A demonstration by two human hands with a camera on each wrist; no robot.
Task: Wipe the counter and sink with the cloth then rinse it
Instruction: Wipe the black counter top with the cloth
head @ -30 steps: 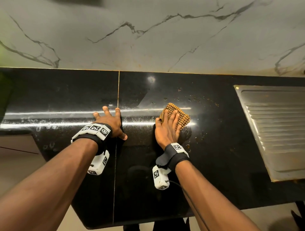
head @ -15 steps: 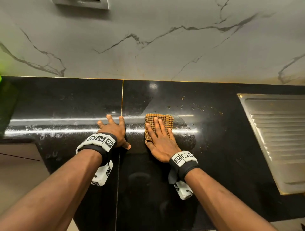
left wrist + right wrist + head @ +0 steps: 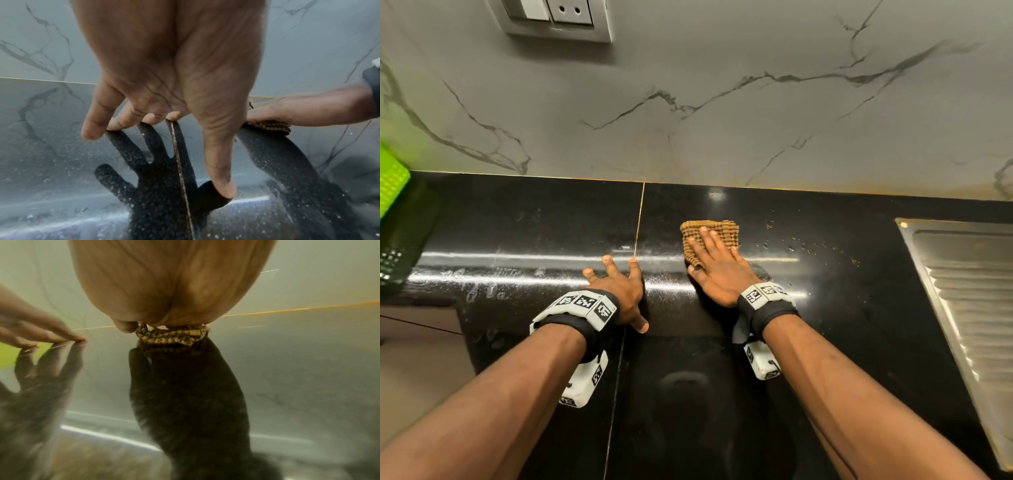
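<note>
1. Right hand (image 3: 717, 270) lies flat on the cloth (image 3: 717, 230), fingers straight and a little spread, pressing it onto the bench (image 3: 825, 325); no curl round the fabric
2. Cloth: folded brown-and-tan check pad, on the black bench just right of the slab seam (image 3: 638, 222), its far edge showing past the fingertips; right wrist view shows the palm (image 3: 170, 288) bearing on the bunched near edge (image 3: 172, 336)
3. Left hand (image 3: 619, 289) planted on the bench across the seam, fingers splayed, tips and thumb touching the surface, palm raised; holds nothing. Left wrist view confirms this (image 3: 174, 73)
4. The two hands sit side by side, near each other but not touching
5. Droplets and brownish specks (image 3: 811, 246) lie on the bench right of the cloth, between it and the sink drainboard (image 3: 962, 291)
6. Steel ribbed drainboard set into the bench at far right, well apart from the cloth
7. Green basket (image 3: 390, 181) at far left edge; switch plate (image 3: 558, 17) on the marble wall (image 3: 722, 120) above
</note>
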